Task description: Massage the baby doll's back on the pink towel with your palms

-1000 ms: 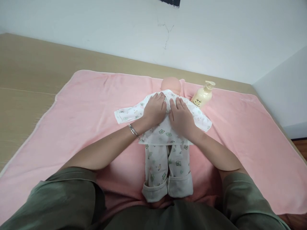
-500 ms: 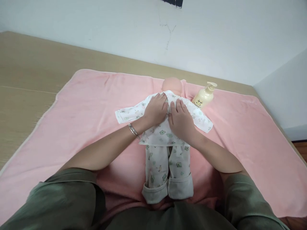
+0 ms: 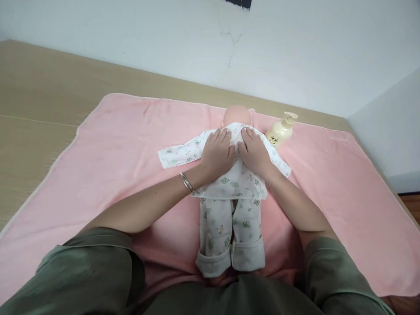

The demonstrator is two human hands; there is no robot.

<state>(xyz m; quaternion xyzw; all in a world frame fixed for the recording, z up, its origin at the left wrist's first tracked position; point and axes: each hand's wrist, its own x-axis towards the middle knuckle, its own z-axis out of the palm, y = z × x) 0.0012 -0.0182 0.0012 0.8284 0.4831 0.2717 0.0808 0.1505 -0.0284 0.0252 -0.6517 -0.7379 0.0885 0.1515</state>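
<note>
A baby doll (image 3: 236,115) lies face down on a pink towel (image 3: 114,148), dressed in a white printed top (image 3: 236,181) and matching trousers (image 3: 229,232). My left hand (image 3: 216,153) lies flat on the left side of the doll's back, fingers stretched toward the collar, a silver bangle on the wrist. Beside it my right hand (image 3: 254,151) rests flat on the right side of the back, fingertips at the collar. Neither hand holds anything.
A cream pump bottle (image 3: 278,130) lies on the towel just right of the doll's head. The towel covers a wooden surface (image 3: 36,100) that meets a white wall behind. My green sleeves fill the bottom of the view.
My right hand has slid up the doll's back toward the collar and a little to the right. The left hand has shifted only slightly.
</note>
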